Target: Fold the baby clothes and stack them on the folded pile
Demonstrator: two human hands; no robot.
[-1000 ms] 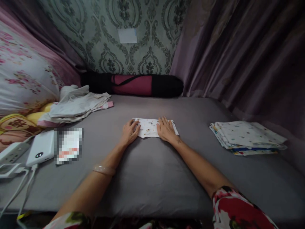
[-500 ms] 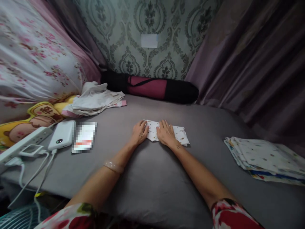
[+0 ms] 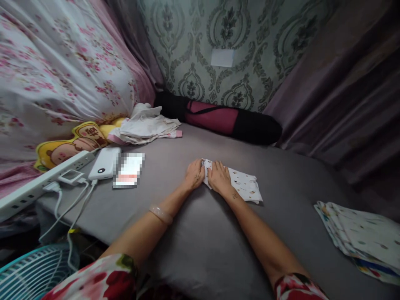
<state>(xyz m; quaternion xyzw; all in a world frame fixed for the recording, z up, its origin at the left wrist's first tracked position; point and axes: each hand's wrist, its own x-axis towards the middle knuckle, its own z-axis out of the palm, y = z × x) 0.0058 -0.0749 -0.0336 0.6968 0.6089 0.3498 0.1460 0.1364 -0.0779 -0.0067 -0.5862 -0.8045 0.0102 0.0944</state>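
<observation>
A small folded white cloth (image 3: 245,183) with a scattered print lies on the grey bed sheet in front of me. My left hand (image 3: 195,174) is at its left end, with the fingers curled over the edge. Just to the right, my right hand (image 3: 219,178) lies palm down on the cloth, its fingers stretched out, and covers part of it. The right half of the cloth shows beyond my right hand. The undersides of both hands are hidden.
A stack of folded printed cloths (image 3: 365,237) lies at the right. On the left are a pile of white garments (image 3: 150,125), a power strip (image 3: 46,181), a white power bank (image 3: 104,164) and a blurred-out phone-like object (image 3: 128,171). A black and maroon long bag (image 3: 215,118) lies along the wall.
My view has turned left, so everything sits further right in it. My left fingers now curl at the cloth's left end, and my right hand is closer to that end.
</observation>
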